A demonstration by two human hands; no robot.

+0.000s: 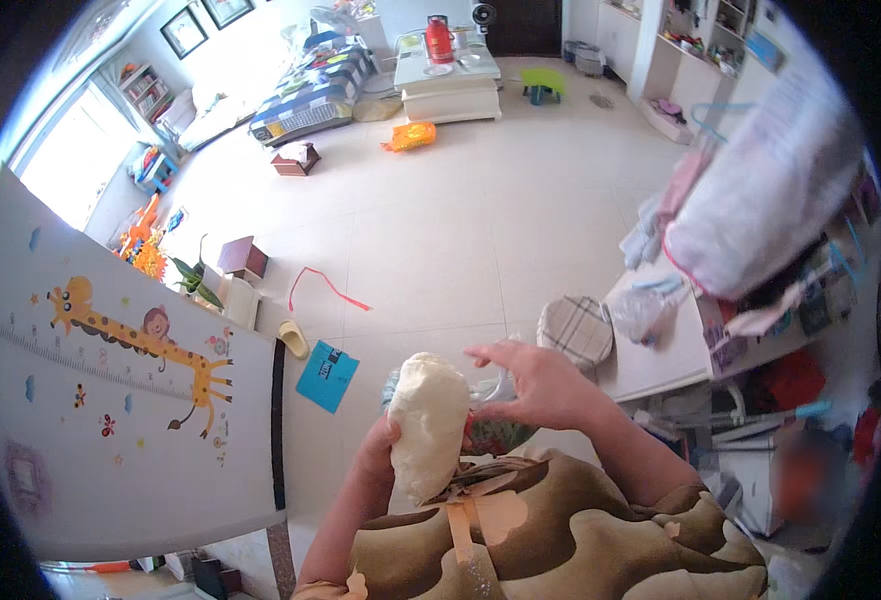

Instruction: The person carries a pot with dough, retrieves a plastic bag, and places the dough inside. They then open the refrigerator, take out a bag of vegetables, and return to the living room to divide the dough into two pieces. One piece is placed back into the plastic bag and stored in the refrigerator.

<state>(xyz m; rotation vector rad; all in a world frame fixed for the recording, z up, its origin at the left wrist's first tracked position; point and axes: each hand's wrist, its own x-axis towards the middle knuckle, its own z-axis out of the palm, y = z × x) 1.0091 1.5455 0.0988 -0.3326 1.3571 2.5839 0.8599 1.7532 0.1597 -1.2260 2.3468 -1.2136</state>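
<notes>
My left hand (377, 457) grips the left side of a pale cream, oblong lump (430, 420) with an uneven surface; its material is not clear. The lump stands roughly upright close to my brown-and-tan patterned clothing (545, 540). To its right, my right hand (541, 382) is raised with thumb and fingers apart. Translucent plastic (494, 388) shows behind the gap between those fingers, and whether they touch it is not plain. Partly hidden beneath the right hand is a dark green and red patterned thing (502, 436).
A white panel (132, 405) with a giraffe height chart stands at left. On the tiled floor lie a blue sheet (328, 376), a yellow slipper (294, 339) and a red strip (328, 279). At right are a plaid-covered stool (575, 330), a white table (658, 337) and hanging laundry (763, 202).
</notes>
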